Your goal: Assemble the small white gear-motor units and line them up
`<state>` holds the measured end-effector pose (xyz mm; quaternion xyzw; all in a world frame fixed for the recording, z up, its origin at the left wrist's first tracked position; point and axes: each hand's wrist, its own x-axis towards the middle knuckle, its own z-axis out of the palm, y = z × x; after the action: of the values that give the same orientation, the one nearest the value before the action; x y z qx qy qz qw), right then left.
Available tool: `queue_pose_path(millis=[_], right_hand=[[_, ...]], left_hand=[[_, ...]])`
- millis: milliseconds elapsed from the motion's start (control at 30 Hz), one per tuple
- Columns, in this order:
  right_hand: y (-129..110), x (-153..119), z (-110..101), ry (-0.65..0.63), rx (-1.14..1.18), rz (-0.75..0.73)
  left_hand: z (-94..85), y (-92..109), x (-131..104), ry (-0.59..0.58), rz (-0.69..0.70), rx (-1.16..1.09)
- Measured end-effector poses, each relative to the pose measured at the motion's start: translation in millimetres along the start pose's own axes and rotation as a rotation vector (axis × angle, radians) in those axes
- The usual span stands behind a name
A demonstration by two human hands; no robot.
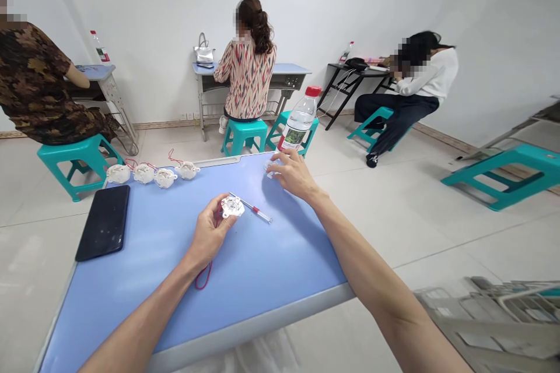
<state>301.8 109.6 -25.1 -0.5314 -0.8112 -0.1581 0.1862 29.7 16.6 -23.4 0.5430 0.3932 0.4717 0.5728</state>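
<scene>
A small white round part [232, 207] sits pinched in the fingertips of the left hand [210, 236], lifted just off the blue table [262, 268] near its middle, so that its face turns up toward the camera; a red wire [203, 277] trails from under that hand and loops on the tabletop, which suggests the part carries its own lead. The right hand [294, 175] reaches to the far edge of the table, fingers curled down over something small and pale [270, 167]; what that is, and whether it is gripped or only touched, cannot be told from this view. Just beyond that hand stands a clear water bottle [299, 121] with a red cap, upright at the table's rim. Between the two hands lies a thin tool with a red band [255, 208], laid flat within easy reach of either. Along the far left edge four similar white parts [151, 173] rest in a row, side by side, their red leads hanging off the back. A black phone [104, 222] lies flat near the left edge, well apart from the work.
</scene>
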Motion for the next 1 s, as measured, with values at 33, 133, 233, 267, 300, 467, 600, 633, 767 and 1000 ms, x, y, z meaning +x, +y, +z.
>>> queue_pose_path(millis=[33, 133, 233, 267, 300, 467, 600, 633, 767, 1000], right_hand=[[-1, 0, 1, -0.013, -0.011, -0.004], [-3, 1, 1, -0.040, -0.041, -0.008], [-4, 1, 1, -0.054, -0.058, 0.008], [-4, 1, 1, -0.060, -0.059, 0.010], [-4, 1, 1, -0.065, -0.059, 0.011], [-4, 1, 4, -0.069, -0.045, 0.008], [-4, 1, 5, -0.069, -0.022, 0.008], [-4, 1, 6, -0.067, -0.013, 0.009], [-3, 1, 10, -0.059, 0.035, 0.009], [2, 0, 16, 0.003, 0.106, 0.000]], left_hand=[[-0.2, 0, 0, 0.000, 0.001, 0.001], [-0.4, 1, -1, -0.003, -0.001, 0.008], [-0.5, 1, -1, -0.005, -0.003, 0.005], [-0.6, 1, -1, -0.005, -0.004, 0.004], [-0.7, 1, -1, -0.004, -0.003, 0.003], [-1.4, 0, -1, -0.005, 0.005, 0.014], [-1.6, -2, -1, -0.009, 0.012, 0.020], [-1.6, -2, -1, -0.010, 0.011, 0.020], [-1.3, -2, 0, -0.014, 0.010, 0.009], [-1.6, -1, -1, 0.001, -0.005, -0.008]])
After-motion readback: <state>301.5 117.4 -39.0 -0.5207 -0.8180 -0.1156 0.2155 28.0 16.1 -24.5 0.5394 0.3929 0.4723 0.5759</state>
